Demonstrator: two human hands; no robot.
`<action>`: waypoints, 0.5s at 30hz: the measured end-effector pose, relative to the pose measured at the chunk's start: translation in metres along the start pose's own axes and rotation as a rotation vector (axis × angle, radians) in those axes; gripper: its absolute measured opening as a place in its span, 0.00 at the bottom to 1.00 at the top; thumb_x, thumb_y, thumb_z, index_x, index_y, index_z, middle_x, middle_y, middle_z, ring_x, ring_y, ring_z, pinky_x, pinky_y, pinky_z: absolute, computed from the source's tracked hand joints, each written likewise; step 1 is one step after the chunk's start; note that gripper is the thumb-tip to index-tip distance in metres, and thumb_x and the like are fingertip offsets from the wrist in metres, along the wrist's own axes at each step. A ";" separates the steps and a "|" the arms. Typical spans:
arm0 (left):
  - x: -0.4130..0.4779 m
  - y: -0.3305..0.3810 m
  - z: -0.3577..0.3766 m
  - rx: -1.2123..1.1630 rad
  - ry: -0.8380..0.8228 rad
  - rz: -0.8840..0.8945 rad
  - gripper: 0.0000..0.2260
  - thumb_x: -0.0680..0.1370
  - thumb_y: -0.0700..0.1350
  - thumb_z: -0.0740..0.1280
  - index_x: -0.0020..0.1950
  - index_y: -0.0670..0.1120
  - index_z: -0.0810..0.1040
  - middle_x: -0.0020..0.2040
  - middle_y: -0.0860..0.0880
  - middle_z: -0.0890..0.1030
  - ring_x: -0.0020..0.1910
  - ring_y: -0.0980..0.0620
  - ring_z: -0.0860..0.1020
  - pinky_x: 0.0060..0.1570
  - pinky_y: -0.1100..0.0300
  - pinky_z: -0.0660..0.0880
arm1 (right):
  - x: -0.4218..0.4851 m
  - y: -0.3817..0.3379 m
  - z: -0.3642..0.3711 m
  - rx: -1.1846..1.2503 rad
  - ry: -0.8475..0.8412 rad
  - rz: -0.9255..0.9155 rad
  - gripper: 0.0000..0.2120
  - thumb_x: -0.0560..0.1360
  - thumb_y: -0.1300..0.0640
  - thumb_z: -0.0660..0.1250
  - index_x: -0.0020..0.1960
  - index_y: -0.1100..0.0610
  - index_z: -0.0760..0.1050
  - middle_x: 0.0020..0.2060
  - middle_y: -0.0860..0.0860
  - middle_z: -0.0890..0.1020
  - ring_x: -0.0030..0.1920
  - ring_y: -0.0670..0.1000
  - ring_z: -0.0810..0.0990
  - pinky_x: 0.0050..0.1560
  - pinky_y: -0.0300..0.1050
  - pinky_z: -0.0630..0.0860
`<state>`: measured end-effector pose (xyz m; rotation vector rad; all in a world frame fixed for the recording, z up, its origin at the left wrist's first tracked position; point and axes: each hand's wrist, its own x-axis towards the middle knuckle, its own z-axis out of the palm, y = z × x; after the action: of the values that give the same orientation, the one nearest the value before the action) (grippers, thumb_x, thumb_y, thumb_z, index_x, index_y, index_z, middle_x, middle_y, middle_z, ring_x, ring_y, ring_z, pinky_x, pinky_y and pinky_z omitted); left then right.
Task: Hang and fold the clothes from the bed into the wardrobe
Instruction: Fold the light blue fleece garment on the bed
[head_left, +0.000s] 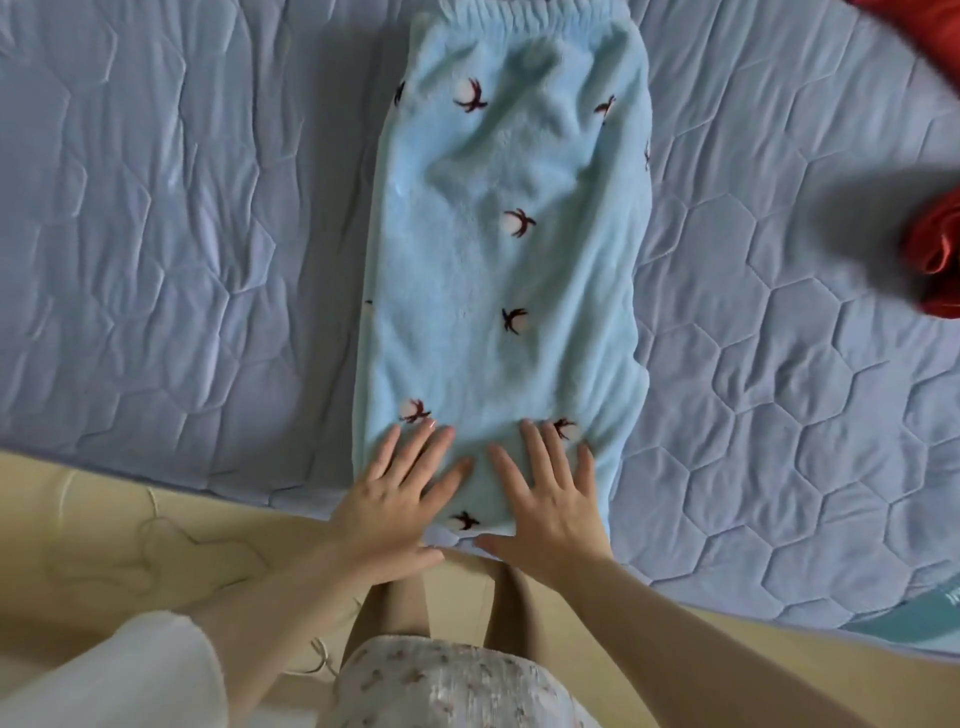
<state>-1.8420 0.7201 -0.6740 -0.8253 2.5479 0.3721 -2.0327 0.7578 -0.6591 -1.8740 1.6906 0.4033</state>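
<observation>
A pale blue fleece garment (498, 270), dotted with small dark-and-white motifs, lay lengthwise on a quilted lavender bed cover (182, 208), its elastic waistband at the far end. The left hand (400, 499) and right hand (550, 509) pressed flat on its near end, fingers straight and spread, gripping nothing. Red clothing (935, 244) lay at the right edge. A teal patch (930, 613) near the bed's right edge bore writing too blurred to read.

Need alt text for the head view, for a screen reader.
The left hand and right hand press flat, fingers spread, on the near end of a light blue fleece garment laid lengthwise on a quilted lavender bed cover, waistband at the far end. Red clothing lies at the right edge.
</observation>
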 end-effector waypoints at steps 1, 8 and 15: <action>-0.001 0.003 0.005 0.033 0.022 -0.014 0.36 0.67 0.66 0.64 0.69 0.47 0.70 0.70 0.39 0.69 0.68 0.37 0.67 0.66 0.40 0.58 | -0.002 0.000 0.003 -0.058 -0.050 -0.008 0.47 0.46 0.32 0.76 0.61 0.53 0.78 0.62 0.61 0.77 0.62 0.63 0.76 0.52 0.70 0.72; 0.028 -0.012 -0.002 0.076 0.239 -0.110 0.19 0.72 0.39 0.64 0.61 0.51 0.79 0.56 0.38 0.80 0.53 0.37 0.80 0.45 0.48 0.80 | 0.019 0.015 0.014 -0.144 -0.122 0.010 0.36 0.76 0.52 0.63 0.76 0.41 0.45 0.76 0.56 0.51 0.75 0.57 0.53 0.66 0.67 0.59; 0.034 -0.026 -0.043 -0.217 -0.176 -0.205 0.22 0.77 0.41 0.59 0.69 0.57 0.65 0.64 0.52 0.73 0.58 0.47 0.77 0.44 0.56 0.74 | 0.025 0.013 -0.039 0.148 -0.195 0.072 0.21 0.74 0.60 0.60 0.66 0.48 0.67 0.57 0.52 0.76 0.57 0.58 0.75 0.47 0.49 0.70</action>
<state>-1.8651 0.6670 -0.6565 -1.0727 2.2628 0.6331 -2.0479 0.7141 -0.6463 -1.6166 1.6145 0.4613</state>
